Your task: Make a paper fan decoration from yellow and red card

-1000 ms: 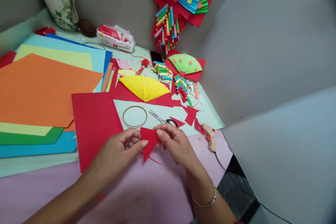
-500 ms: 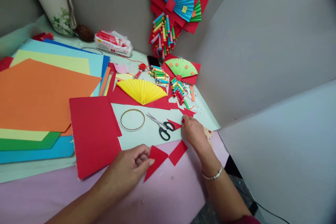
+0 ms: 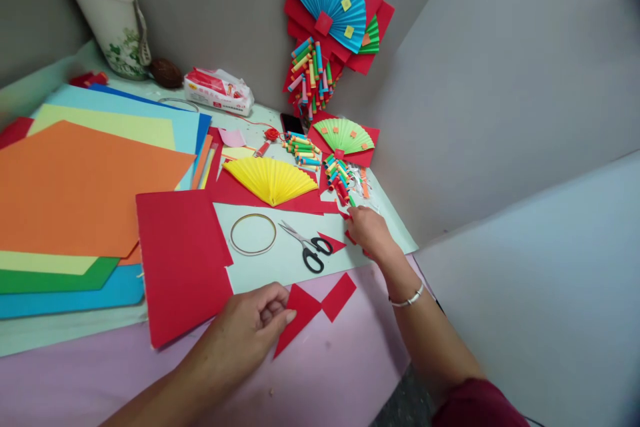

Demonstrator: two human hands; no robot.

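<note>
My left hand [image 3: 253,320] pinches the edge of a red paper triangle [image 3: 303,310] above the pink tabletop. A small red paper rectangle [image 3: 337,297] touches the triangle's right corner. Farther off to the right, my right hand [image 3: 371,232] has its fingers closed on a red paper scrap [image 3: 345,215]; more red bits show under the palm, and the fingers partly hide them. Between the hands lie black-handled scissors [image 3: 313,260], half open, with another red triangle [image 3: 334,242] by their handles. A thin ring-shaped bangle [image 3: 253,235] rests left of the scissors.
Coloured paper sheets [image 3: 90,187] and a red sheet [image 3: 183,260] cover the left side. Behind are a yellow pleated fan [image 3: 273,181], a light green fan [image 3: 345,135], small paper rolls [image 3: 303,150], a tissue pack [image 3: 219,91] and a white bin [image 3: 107,13]. Walls border the table.
My right hand has shifted slightly away from me, over the red scraps, covering them more. My left hand keeps its pinch on the triangle. The whole view has dipped a little.
</note>
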